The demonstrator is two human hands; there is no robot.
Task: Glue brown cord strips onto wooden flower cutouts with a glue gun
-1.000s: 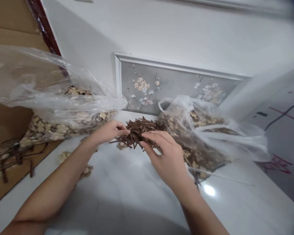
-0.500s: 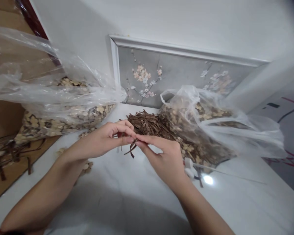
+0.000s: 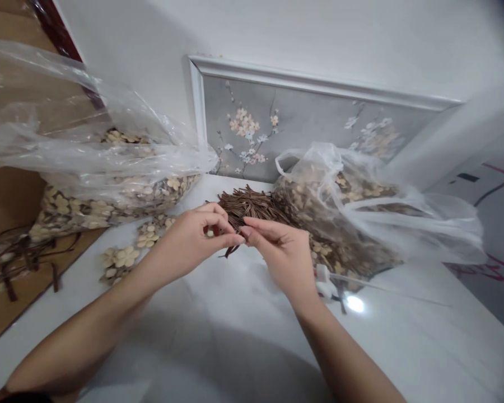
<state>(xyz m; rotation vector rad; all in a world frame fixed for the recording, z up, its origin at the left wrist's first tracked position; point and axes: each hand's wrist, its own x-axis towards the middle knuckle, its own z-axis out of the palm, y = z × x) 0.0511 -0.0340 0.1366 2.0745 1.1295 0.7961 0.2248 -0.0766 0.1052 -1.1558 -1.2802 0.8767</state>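
My left hand (image 3: 189, 238) and my right hand (image 3: 288, 257) meet over the table, thumb and forefinger of each pressed together. A dark brown strip (image 3: 231, 253) hangs just below the pinched fingertips, its upper part hidden by them. Both hands seem to grip it, though the fingers cover where. Right behind them lies a heap of thin brown stems (image 3: 252, 202). Cream flower-shaped pieces (image 3: 124, 257) rest on the table beside my left forearm, and a small pale piece shows through the gap in my left fingers.
At the left stands a clear plastic bag (image 3: 88, 159) of flower-shaped pieces, near cardboard (image 3: 29, 302) with brown strips. Another plastic bag (image 3: 361, 224) slumps at the right. A white object (image 3: 325, 285) with a thin cord lies before it. A framed floral panel (image 3: 319, 81) is behind.
My right thumb and forefinger have shifted and parted slightly from each other at the tips. Less of the brown strip hangs in sight. The view has turned slightly.
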